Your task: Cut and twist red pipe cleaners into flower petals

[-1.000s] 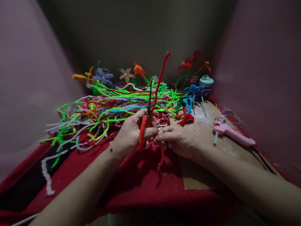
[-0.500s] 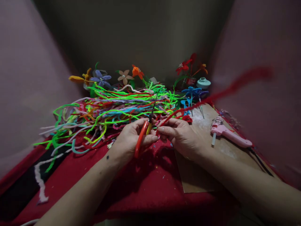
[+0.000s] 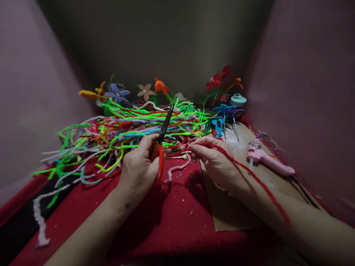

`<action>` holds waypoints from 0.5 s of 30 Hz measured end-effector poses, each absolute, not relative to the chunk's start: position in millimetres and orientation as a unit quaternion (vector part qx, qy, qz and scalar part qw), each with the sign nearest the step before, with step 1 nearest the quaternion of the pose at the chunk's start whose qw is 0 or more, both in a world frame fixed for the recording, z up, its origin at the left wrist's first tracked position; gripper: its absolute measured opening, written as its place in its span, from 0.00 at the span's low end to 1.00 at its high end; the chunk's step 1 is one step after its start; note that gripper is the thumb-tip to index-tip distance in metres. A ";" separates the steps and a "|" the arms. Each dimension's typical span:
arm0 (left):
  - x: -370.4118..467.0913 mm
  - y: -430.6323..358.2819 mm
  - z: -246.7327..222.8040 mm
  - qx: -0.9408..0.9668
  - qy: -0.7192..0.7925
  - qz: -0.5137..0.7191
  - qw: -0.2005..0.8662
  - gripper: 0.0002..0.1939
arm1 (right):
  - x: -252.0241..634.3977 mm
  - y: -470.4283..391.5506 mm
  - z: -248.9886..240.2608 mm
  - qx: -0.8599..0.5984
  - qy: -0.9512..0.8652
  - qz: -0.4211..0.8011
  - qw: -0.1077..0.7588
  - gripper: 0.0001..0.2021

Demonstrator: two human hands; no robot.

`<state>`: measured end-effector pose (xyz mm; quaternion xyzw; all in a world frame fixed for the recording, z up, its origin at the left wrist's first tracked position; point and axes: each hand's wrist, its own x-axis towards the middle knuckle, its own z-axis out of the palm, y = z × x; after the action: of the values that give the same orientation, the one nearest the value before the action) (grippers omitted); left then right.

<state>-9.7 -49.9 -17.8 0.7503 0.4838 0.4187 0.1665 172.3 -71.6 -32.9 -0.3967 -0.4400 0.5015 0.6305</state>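
My left hand point(image 3: 140, 160) is closed around long-nose pliers point(image 3: 165, 127) with orange handles; their dark, slender jaws point up and away over the pile. Between the thumb and fingers of my right hand point(image 3: 215, 159), a red pipe cleaner point(image 3: 246, 168) is pinched. Its long end trails back over my right wrist and forearm, while the tip between the hands is hard to make out. A short pale pink pipe cleaner point(image 3: 180, 167) lies on the red cloth between my hands. Just beyond them spreads a heap of colourful pipe cleaners point(image 3: 133, 123).
Pipe-cleaner flowers point(image 3: 118, 94) line the back, with blue ones point(image 3: 225, 109) at right near a pale turquoise container point(image 3: 237, 99). A pink glue gun point(image 3: 270, 160) with a cord rests on a brown board point(image 3: 231, 214). Red cloth point(image 3: 172, 229) covers the table.
My hands have moved apart, the left one going leftward with the pliers. The red pipe cleaner's free end has swung down from upper right onto my right forearm. The short pink piece is now visible.
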 end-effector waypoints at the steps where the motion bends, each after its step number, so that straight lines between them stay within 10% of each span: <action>1: -11.1 -54.2 -17.4 0.774 0.493 0.384 0.098 0.19 | 172.8 -71.4 -32.7 -0.401 -0.440 0.486 0.640 0.02; 15: 10.8 -82.6 -36.2 0.852 0.492 0.083 -0.156 0.17 | 172.6 -69.8 -36.4 -0.388 -0.420 0.459 0.680 0.02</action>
<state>10.8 -82.6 -36.2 0.8524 0.4920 0.0828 -0.1562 172.6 -69.8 -36.4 -0.3877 -0.4198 0.4594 0.6800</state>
